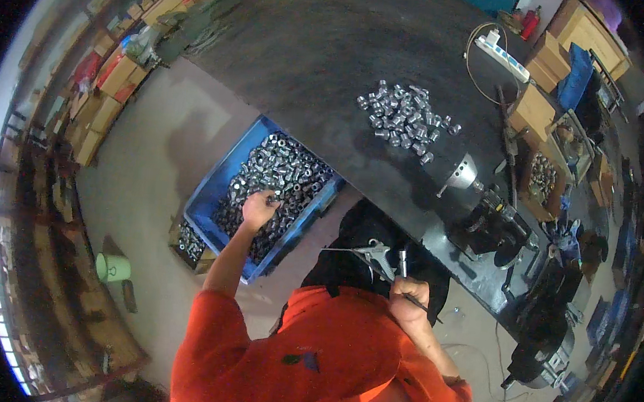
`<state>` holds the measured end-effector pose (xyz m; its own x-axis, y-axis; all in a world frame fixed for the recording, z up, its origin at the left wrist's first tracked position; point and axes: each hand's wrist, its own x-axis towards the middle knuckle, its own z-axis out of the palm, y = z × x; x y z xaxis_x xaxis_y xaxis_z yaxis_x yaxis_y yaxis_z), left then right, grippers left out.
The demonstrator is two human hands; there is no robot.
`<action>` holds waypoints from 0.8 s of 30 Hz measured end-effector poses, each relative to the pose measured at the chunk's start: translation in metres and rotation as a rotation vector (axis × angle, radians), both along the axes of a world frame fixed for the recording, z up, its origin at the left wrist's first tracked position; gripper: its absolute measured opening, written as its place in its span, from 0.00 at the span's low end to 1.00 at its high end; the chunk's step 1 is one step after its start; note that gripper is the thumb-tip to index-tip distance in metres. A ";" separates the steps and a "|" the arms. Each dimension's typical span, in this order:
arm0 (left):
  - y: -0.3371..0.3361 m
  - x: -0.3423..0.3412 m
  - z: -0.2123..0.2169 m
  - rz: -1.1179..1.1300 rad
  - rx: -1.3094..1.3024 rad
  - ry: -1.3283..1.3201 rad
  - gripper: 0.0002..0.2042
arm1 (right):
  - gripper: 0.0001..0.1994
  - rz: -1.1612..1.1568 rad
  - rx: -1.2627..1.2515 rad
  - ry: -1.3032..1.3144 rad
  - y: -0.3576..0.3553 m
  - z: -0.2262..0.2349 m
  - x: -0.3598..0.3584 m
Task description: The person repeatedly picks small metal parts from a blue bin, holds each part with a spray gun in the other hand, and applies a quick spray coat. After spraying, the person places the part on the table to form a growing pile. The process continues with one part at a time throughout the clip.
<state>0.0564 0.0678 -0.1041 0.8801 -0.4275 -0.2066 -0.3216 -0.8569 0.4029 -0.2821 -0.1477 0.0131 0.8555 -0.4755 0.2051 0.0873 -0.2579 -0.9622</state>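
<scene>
My left hand (259, 211) reaches into a blue plastic crate (201, 206) heaped with small metal fittings (276, 162). Its fingers are bent closed at the surface of the heap; whatever they pinch is too small to make out. Close to my body, my right hand (409, 300) is closed around the handle end of a silver air blow gun (379, 259), whose thin nozzle points left. A shiny metal cylinder (403, 262) stands up from the same fist, and a short dark rod (415, 302) shows beside its fingers. How these are gripped is partly hidden.
On the dark workbench (296, 42) lies a pile of shiny fittings (406, 117). Right of it stand a silver conical chuck (462, 172) and a dark machine (496, 221). A power strip (502, 55), cardboard boxes (533, 111) and a green bucket (113, 268) are farther out.
</scene>
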 end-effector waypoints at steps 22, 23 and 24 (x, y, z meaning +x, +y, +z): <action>-0.099 -0.125 0.169 -0.979 -0.565 0.054 0.11 | 0.08 0.389 -0.087 0.104 -0.004 0.024 0.032; -0.100 -0.124 0.172 -1.039 -0.515 -0.015 0.10 | 0.08 0.408 -0.073 0.134 -0.003 0.023 0.032; -0.100 -0.124 0.175 -1.098 -0.463 -0.083 0.10 | 0.08 0.429 -0.056 0.163 -0.004 0.023 0.032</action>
<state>-0.0673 -0.0326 0.0705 0.0016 -0.9785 0.2061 -0.8311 0.1133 0.5445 -0.2500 -0.1513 0.0363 0.9957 -0.0635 0.0671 0.0464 -0.2839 -0.9577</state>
